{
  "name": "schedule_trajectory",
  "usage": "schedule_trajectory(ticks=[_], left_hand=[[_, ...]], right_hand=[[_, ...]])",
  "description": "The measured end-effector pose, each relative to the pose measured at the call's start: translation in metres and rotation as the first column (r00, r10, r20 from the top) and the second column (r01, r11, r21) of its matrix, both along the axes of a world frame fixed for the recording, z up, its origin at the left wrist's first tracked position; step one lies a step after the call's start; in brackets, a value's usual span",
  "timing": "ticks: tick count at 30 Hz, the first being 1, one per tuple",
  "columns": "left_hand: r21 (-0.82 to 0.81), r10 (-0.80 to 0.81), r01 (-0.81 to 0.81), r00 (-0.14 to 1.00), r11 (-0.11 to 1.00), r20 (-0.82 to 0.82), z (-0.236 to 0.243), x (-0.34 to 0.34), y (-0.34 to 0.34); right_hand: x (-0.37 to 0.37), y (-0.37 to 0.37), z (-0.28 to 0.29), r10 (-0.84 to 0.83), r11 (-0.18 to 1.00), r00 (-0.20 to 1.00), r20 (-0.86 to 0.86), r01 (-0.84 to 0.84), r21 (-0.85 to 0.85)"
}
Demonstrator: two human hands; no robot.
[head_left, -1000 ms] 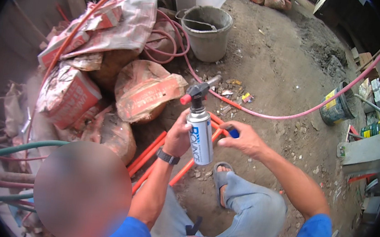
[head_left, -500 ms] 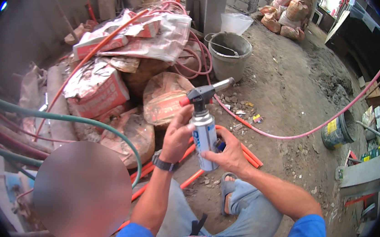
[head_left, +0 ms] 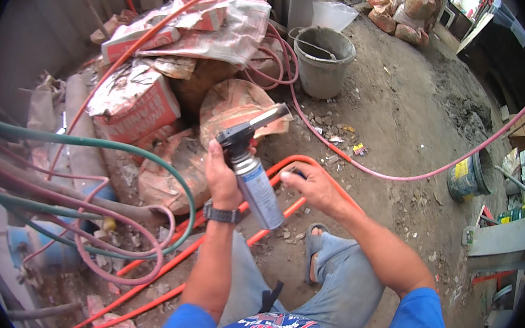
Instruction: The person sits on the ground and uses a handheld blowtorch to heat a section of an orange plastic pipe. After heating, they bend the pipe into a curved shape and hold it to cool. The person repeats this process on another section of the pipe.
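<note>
My left hand (head_left: 222, 178) grips a gas torch (head_left: 252, 188), a silver canister with a black burner head and metal nozzle, tilted with the nozzle up to the right. My right hand (head_left: 311, 184) is just right of the canister, fingers closed round a small dark object (head_left: 297, 173), too small to make out. Below and behind both hands, several bent orange pipes (head_left: 342, 190) lie on the ground between my legs and the pile of dirty sacks (head_left: 205, 38).
Green hose (head_left: 47, 136) and pink hoses loop at my left beside a blue machine (head_left: 20, 251). A grey bucket (head_left: 321, 75) stands ahead, sacks (head_left: 408, 32) farther back. At right, another bucket (head_left: 466, 187) sits by boards and clutter (head_left: 499, 234).
My left hand has turned the torch so its base swings right and the side with the red button faces away. My right hand has left the canister, moving slightly up and right.
</note>
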State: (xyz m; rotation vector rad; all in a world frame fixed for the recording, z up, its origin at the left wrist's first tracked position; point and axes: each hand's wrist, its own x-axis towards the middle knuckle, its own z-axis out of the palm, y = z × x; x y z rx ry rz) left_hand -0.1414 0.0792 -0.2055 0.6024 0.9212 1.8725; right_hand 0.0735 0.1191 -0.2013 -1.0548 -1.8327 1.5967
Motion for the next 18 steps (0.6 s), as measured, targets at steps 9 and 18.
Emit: schedule_trajectory(ticks=[9, 18], left_hand=[[-0.213, -0.042, 0.027, 0.997, 0.977, -0.064, -0.027, -0.006, -0.034], [-0.251, -0.001, -0.035, 0.990, 0.967, -0.142, -0.031, -0.021, -0.044]], right_hand=[[0.017, 0.015, 0.006, -0.204, 0.951, 0.968, 0.146, 0.160, 0.266], [0.007, 0.011, 0.009, -0.160, 0.895, 0.974, 0.159, 0.074, 0.440]])
